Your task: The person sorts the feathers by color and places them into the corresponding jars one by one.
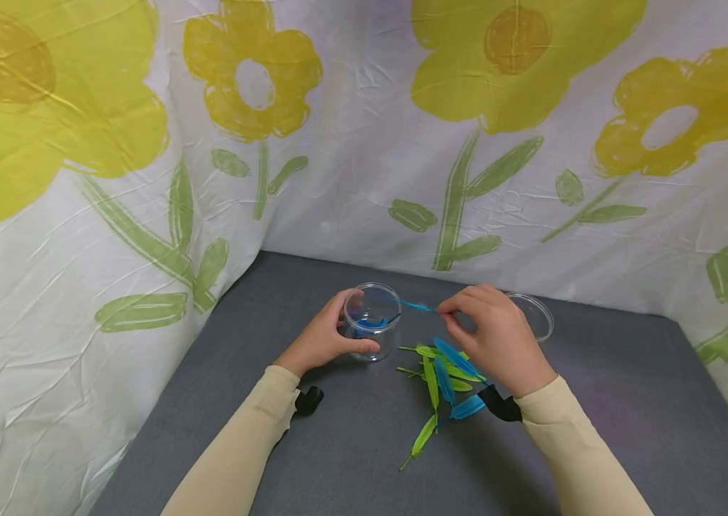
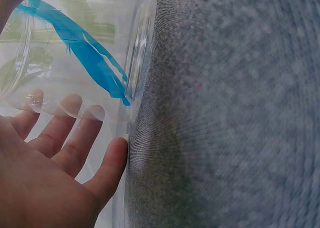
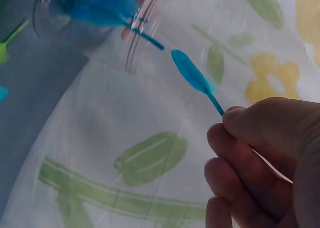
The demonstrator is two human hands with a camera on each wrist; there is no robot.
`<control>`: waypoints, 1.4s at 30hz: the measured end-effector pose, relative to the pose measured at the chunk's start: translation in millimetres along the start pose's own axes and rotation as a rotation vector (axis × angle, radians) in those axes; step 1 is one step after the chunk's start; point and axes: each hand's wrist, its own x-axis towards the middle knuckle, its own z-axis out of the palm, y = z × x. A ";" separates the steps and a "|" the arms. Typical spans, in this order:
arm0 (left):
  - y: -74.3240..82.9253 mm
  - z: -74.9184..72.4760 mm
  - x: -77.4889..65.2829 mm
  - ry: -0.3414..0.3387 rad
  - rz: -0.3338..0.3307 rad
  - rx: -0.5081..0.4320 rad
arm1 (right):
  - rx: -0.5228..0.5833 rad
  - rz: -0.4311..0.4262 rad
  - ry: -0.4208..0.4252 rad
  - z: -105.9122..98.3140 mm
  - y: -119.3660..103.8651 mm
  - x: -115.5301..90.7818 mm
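Blue feather (image 3: 190, 71) is pinched by right fingers (image 3: 242, 156), left fingers (image 2: 80, 142) gripping jar (image 1: 385, 338), while flowered curtain (image 1: 351, 179) borders grey tabletop (image 1: 338, 444).

Showed clear glossy plastic, soft feather and matt cloth.
Looked like smooth, see-through plastic at the jar (image 1: 382, 340), with bright glints on it, and much the same at the lid (image 1: 539, 315). Seemed soft-edged and matt on the blue feather (image 3: 190, 71), slim and smooth along its quill (image 3: 216, 104); similarly downy on the green feathers (image 1: 430, 383). Read as dull, finely grained fabric on the grey tabletop (image 1: 338, 444). Passed for thin, creased cloth with faint sheen on the flowered curtain (image 1: 351, 179), and for smooth matt fabric on the sleeves (image 1: 228, 444).
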 end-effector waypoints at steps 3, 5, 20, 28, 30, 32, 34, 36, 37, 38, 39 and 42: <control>0.1 0.3 0.0 0.000 0.000 0.002 | 0.002 -0.024 -0.020 4.8 -3.8 4.8; -0.4 0.9 0.3 0.001 0.000 -0.002 | 0.006 -0.035 -0.030 7.7 -6.2 7.7; -1.3 2.5 0.1 0.003 -0.005 -0.006 | -0.050 -0.099 -0.090 24.0 -17.2 29.1; 1.3 1.4 -0.1 0.008 -0.010 -0.007 | -0.075 -0.124 -0.112 30.7 -18.2 36.3; 0.9 1.3 0.2 0.007 -0.010 -0.007 | -0.073 -0.121 -0.122 31.8 -18.5 37.3; 0.4 1.3 0.7 0.007 -0.012 -0.004 | -0.070 -0.120 -0.131 32.7 -19.3 38.0; -0.1 1.4 1.0 0.005 -0.014 -0.005 | -0.071 -0.119 -0.137 33.8 -20.2 38.5; -0.7 1.4 1.2 0.003 -0.018 -0.005 | -0.071 -0.119 -0.139 35.1 -21.1 39.1; -0.9 1.3 1.3 0.003 -0.019 -0.008 | -0.072 -0.119 -0.140 35.8 -21.7 39.3; -1.2 1.2 1.2 0.002 -0.019 -0.011 | -0.072 -0.120 -0.141 36.3 -22.6 39.7; -1.2 1.0 1.1 0.001 -0.017 -0.011 | -0.073 -0.123 -0.142 37.3 -23.0 40.0; -1.3 0.3 0.4 0.001 -0.024 -0.010 | -0.079 -0.134 -0.142 40.4 -23.9 40.8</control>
